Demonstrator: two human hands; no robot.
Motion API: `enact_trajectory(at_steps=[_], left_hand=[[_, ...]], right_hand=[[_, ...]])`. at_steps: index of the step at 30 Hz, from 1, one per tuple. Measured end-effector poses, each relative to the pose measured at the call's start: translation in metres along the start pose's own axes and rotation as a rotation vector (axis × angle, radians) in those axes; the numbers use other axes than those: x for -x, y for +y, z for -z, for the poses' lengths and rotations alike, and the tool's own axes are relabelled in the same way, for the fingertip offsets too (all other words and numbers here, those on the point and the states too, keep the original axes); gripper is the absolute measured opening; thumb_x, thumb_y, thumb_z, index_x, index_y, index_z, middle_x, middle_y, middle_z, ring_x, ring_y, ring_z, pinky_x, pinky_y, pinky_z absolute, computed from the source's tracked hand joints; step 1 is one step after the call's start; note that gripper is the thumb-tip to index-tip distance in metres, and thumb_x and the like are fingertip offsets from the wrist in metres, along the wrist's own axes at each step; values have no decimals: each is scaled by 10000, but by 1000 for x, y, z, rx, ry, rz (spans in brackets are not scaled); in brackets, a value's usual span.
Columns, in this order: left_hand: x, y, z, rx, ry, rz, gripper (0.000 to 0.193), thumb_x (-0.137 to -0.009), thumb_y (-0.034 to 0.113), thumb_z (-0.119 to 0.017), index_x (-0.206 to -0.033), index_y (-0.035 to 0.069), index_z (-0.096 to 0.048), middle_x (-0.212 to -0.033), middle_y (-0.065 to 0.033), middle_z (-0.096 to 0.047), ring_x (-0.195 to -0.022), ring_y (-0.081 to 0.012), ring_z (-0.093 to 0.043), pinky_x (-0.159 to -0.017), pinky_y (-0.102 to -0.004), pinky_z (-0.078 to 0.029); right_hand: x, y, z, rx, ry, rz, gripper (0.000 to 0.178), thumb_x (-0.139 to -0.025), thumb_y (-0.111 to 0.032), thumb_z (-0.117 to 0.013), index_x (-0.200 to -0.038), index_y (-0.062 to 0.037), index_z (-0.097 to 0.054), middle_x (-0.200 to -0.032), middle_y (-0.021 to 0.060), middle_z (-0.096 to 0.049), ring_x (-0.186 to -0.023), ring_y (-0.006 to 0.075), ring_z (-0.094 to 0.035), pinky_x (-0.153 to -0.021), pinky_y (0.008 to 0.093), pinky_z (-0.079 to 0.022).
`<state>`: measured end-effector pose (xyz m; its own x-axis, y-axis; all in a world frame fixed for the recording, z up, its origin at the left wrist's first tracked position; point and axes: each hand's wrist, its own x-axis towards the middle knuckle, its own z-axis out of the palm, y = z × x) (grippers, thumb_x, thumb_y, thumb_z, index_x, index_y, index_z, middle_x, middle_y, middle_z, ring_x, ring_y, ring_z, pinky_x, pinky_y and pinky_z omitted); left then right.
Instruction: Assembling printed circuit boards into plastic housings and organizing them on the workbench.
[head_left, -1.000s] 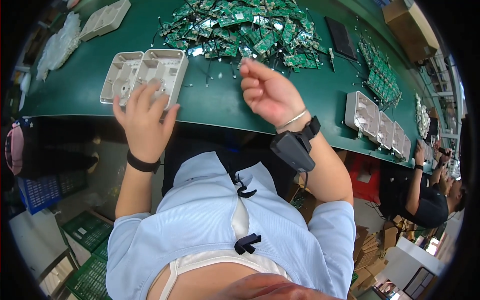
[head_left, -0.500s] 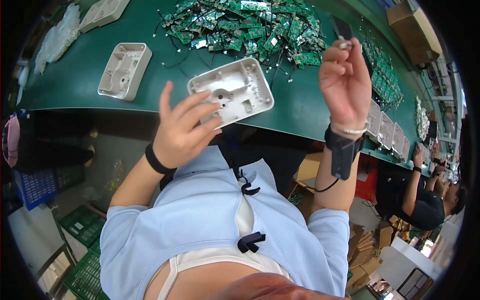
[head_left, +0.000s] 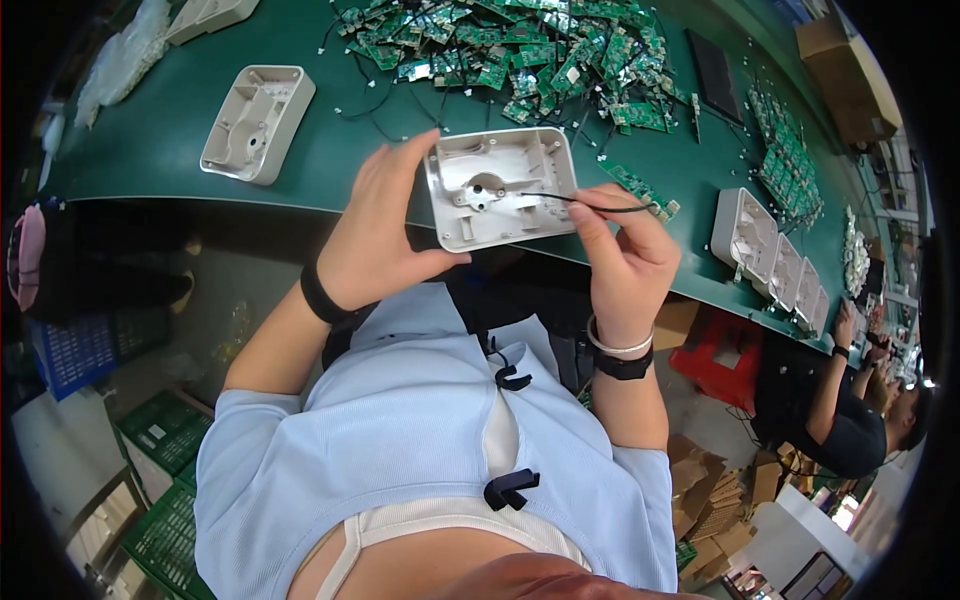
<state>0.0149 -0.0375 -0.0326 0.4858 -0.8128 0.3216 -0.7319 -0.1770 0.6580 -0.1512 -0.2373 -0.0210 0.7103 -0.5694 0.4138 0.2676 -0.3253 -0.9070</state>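
Note:
A white plastic housing (head_left: pixel 520 222), shaped like a shallow open box with posts and ribs inside, is tilted up at the table's front edge. My left hand (head_left: pixel 375 225) grips its left side, the thumb at the lower corner and the fingers at the upper one. Between thumb and fingertips, my right hand (head_left: pixel 630 250) pinches a thin black cable (head_left: pixel 550 196) by the housing's right wall. The cable's free end reaches over the inside of the housing. Just beyond the right hand is a green circuit board (head_left: pixel 640 188), where the cable's other end runs.
A heap of green circuit boards (head_left: pixel 520 50) with black cables covers the far middle of the green table (head_left: pixel 130 165). Another white housing (head_left: pixel 258 125) lies at left, and several more (head_left: pixel 745 235) line the right edge. A black flat panel (head_left: pixel 712 75) lies behind. A co-worker (head_left: pixel 850 400) sits at right.
My right hand has come down and left to the housing, now with a cable and board. The housing has shifted right and turned straighter, and my left hand has moved onto its left side.

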Motion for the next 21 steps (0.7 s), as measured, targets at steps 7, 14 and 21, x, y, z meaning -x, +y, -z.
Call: enact_trajectory(at_steps=[7, 14, 21], left_hand=[[-11, 10, 3, 119, 11, -50, 1016, -628, 188, -906, -1511, 31, -428, -1484, -213, -482, -1368, -436, -471, -1166, -487, -373], [-17, 22, 2, 207, -14, -122, 989, -650, 92, -858, -1530, 34, -411, -1522, -201, -438, -1400, -407, -456, -1162, -458, -392], [-17, 22, -7, 382, -88, -124, 988, -685, 54, -819, -1564, 72, -370, -1560, -185, -398, -1436, -381, -437, -1159, -456, -408]], right_hand=[[5, 0, -12, 281, -79, 190, 126, -855, 103, -767, -967, 62, -728, -975, 138, -775, -902, 231, -707, -848, 333, -542], [1, -19, -13, 459, -149, 277, 155, -804, 98, -781, -938, 34, -736, -925, 128, -759, -848, 275, -720, -804, 341, -560], [10, -17, -18, 492, -169, 232, 149, -799, 76, -781, -925, 6, -745, -902, 123, -743, -839, 286, -706, -758, 347, -547]])
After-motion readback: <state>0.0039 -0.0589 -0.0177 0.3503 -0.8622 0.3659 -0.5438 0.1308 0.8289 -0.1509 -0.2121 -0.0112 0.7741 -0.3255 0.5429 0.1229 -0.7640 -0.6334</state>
